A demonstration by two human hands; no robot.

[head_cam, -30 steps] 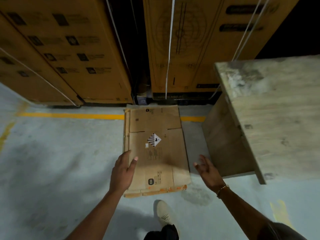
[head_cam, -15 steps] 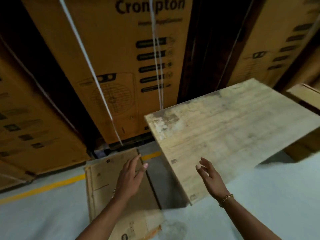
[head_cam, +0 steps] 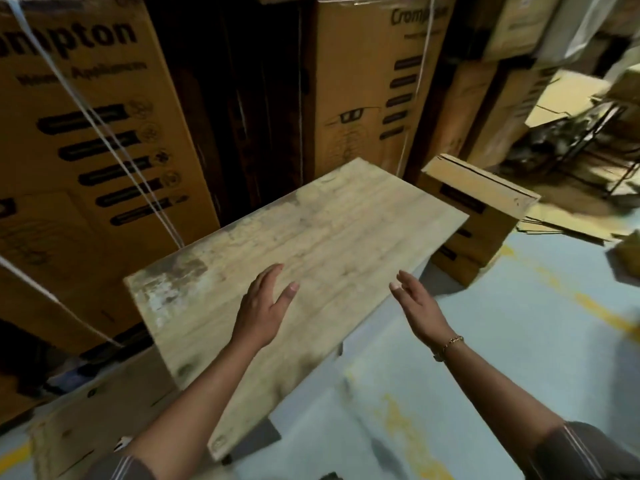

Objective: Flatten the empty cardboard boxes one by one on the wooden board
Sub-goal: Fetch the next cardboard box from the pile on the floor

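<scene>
Warehouse cartons (head_cam: 86, 133) behind the desk (head_cam: 329, 237); left hand (head_cam: 259, 317) and right hand (head_cam: 420, 306) hover open, holding nothing. I'd grab that upright box (head_cam: 481, 192) mid-right by both sides.

A single wide-angle camera sits on the person's head, looking forward and down at close range. The wooden board (head_cam: 329, 237) fills the middle of the frame, with the left hand (head_cam: 263, 313) and right hand (head_cam: 420, 310) entering from the lower edge. Tall cartons (head_cam: 86, 133) cross the top, and the floor (head_cam: 519, 341) shows at lower right.
</scene>
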